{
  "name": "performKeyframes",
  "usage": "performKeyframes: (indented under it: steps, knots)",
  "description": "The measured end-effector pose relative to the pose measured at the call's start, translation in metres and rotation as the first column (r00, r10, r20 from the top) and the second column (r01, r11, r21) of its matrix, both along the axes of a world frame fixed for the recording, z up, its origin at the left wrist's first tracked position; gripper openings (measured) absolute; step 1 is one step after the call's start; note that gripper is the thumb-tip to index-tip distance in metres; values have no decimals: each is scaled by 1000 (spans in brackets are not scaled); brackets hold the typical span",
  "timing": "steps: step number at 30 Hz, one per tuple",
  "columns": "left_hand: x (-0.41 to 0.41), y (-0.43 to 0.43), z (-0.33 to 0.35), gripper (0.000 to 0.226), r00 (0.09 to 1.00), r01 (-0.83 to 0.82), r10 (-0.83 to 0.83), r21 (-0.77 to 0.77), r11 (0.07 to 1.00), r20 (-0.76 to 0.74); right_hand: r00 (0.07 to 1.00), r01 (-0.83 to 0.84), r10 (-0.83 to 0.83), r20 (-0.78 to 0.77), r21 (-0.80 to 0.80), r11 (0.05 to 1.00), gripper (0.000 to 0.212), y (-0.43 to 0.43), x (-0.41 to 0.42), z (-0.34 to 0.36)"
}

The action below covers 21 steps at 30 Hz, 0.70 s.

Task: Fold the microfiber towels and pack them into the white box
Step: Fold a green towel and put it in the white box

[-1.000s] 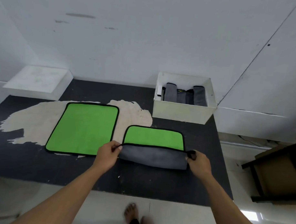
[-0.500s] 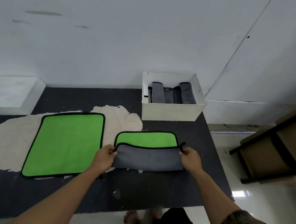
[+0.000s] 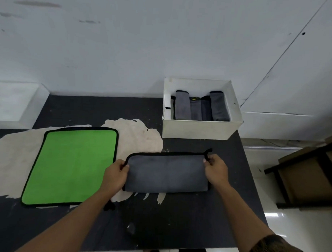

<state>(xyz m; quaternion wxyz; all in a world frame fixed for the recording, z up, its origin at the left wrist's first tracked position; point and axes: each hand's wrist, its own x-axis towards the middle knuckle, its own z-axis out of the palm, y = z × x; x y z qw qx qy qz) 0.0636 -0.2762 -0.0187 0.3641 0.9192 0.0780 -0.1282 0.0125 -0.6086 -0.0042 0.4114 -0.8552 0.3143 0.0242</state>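
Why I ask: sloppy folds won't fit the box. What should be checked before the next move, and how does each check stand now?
1. Grey towel folded in half with no green showing along the far edge: ok.
2. Left hand pinches the towel's far left corner: ok.
3. Right hand pinches the far right corner by the black loop: ok.
4. Grey towel lies flat on the table, without bunching: ok.
5. Room in the white box beside the packed towels: cannot tell; only a narrow gap shows at its left.
6. Green towel lies flat and unfolded, off the grey one: ok.
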Motion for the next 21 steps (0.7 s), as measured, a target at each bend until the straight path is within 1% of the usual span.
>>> performKeyframes:
  steps: [2,3,5,8,10,14,16,19,21]
  knots:
    - [5,0,-5,14,994,56,-47,87,995,-100,993,-59,57,-104,-20,998,6,0,5,-5]
    - [7,1,-7,15,989,77,-63,106,991,-134,984,-87,81,-157,-29,996,7,1,6,-9]
    - [11,0,-8,16,986,87,-71,111,990,-148,976,-99,88,-197,-44,994,13,-1,7,-13]
    - [15,-2,-3,14,994,50,-39,111,993,-99,988,-74,64,-142,-63,995,14,-2,18,-11]
    - [14,-1,-3,13,995,40,-28,116,992,-98,993,-59,53,-109,-61,996,12,0,23,-9]
    - [16,3,-3,14,992,75,-63,110,991,-111,983,-86,71,-169,-82,993,8,4,20,-14]
    - [19,3,0,15,993,73,-64,92,993,-96,983,-87,71,-169,-94,992,8,3,20,-16]
    - [25,2,2,11,997,51,-48,63,997,-59,995,-48,39,-89,-105,993,10,3,24,-12]
    - [26,2,2,11,997,46,-42,60,997,-63,997,-36,30,-71,-90,995,11,5,27,-8]
